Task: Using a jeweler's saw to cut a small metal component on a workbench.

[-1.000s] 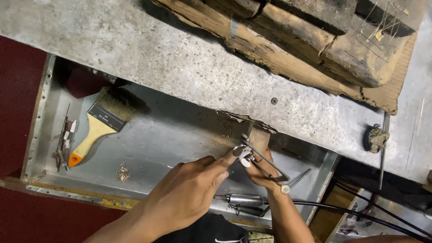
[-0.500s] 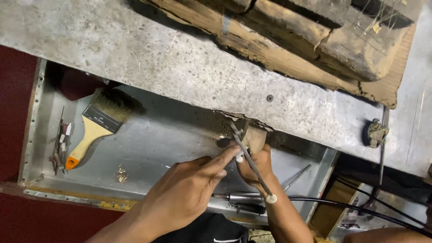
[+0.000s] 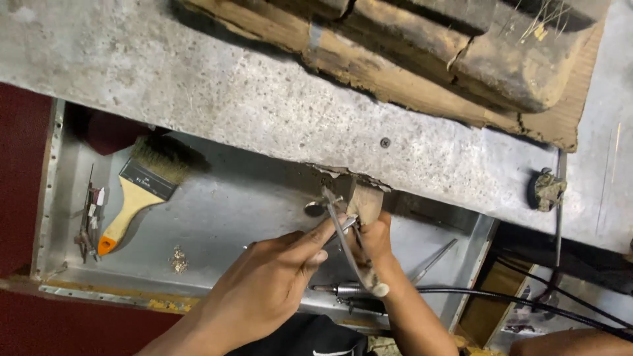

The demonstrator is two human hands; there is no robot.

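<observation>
Grey speckled metal is forming the bench (image 3: 217, 99), and a shallow steel drawer tray (image 3: 250, 198) is standing open under its edge. The left hand (image 3: 264, 290) is pinching its fingers together on a thin curved metal tool with a pale tip (image 3: 353, 254). The right hand (image 3: 374, 237) is closing its grip on the small wooden peg (image 3: 364, 201) sticking out at the bench edge. A flat wooden-handled paintbrush (image 3: 142, 191) is lying in the tray, well apart.
</observation>
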